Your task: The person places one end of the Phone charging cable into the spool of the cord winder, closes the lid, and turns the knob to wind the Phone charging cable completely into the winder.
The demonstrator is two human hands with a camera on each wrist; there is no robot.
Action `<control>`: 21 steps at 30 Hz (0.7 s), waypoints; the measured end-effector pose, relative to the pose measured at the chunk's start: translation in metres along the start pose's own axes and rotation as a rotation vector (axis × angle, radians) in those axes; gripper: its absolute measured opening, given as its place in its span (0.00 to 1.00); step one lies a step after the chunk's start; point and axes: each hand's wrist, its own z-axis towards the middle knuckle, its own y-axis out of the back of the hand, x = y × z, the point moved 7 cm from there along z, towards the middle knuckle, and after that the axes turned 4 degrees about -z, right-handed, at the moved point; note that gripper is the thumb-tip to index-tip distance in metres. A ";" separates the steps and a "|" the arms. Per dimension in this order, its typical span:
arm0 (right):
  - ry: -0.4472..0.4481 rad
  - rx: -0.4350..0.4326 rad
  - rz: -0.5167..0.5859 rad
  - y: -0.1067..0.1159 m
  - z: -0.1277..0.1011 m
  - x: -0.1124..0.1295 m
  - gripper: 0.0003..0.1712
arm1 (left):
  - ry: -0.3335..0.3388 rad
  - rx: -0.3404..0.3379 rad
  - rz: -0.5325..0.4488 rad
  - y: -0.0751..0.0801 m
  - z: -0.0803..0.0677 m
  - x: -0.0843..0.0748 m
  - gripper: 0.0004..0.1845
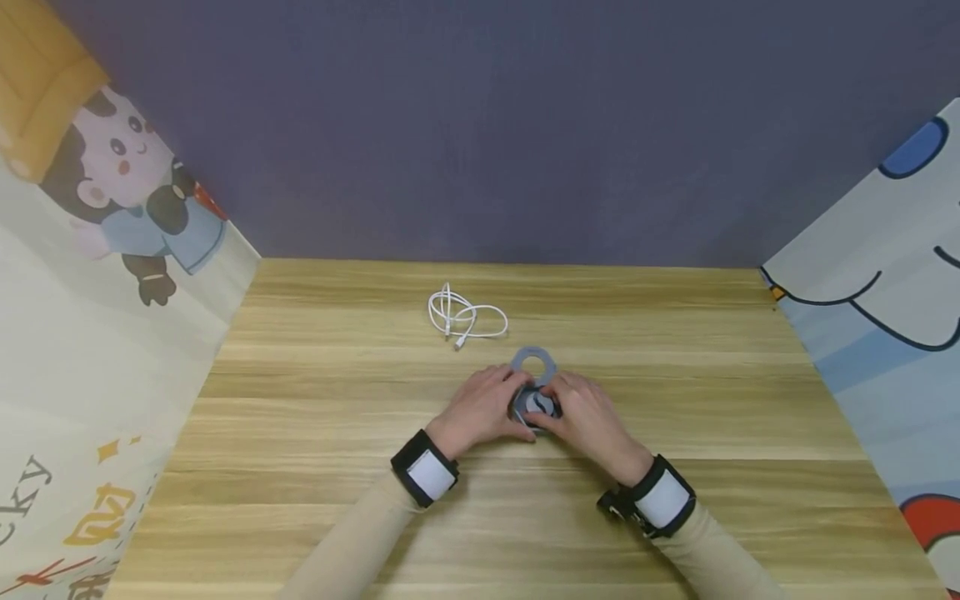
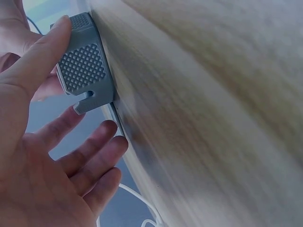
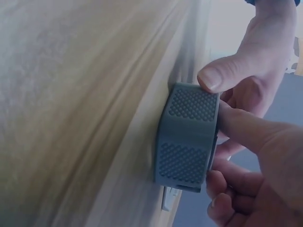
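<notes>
A small grey case (image 1: pixel 537 406) with dimpled sides stands on the wooden table (image 1: pixel 315 467), between both hands. My left hand (image 1: pixel 501 398) lies against its left side. In the left wrist view its thumb (image 2: pixel 43 53) rests straight along the case (image 2: pixel 83 71), and the fingers (image 2: pixel 97 149) hang relaxed beside it. My right hand (image 1: pixel 567 406) grips the case (image 3: pixel 187 138), thumb (image 3: pixel 246 126) across its face and fingers (image 3: pixel 221 198) curled under. A grey ring-shaped piece (image 1: pixel 533 362) lies flat just beyond the case.
A loosely coiled white cable (image 1: pixel 465 317) lies further back on the table. Printed cartoon cloth walls stand at the left (image 1: pixel 90 317) and right (image 1: pixel 885 275), with a dark blue wall (image 1: pixel 480 125) behind. Black-and-white bands sit on both wrists.
</notes>
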 end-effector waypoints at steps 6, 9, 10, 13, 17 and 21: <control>0.032 0.025 0.027 0.001 0.001 0.000 0.22 | 0.011 0.027 0.011 -0.001 0.001 0.001 0.45; 0.055 0.046 0.032 0.001 0.003 0.000 0.22 | 0.011 0.026 0.013 -0.001 0.001 0.000 0.44; 0.065 0.052 0.031 0.001 0.003 0.001 0.22 | 0.011 0.029 0.013 -0.001 0.001 0.000 0.44; 0.093 0.068 0.026 0.003 0.005 0.002 0.24 | 0.007 0.027 0.020 -0.001 0.001 0.000 0.44; 0.117 0.107 0.019 0.003 0.006 0.003 0.24 | 0.007 0.028 0.026 -0.001 0.001 0.000 0.44; 0.140 0.161 0.018 0.003 0.008 0.004 0.23 | 0.009 0.026 0.013 -0.001 0.001 0.001 0.44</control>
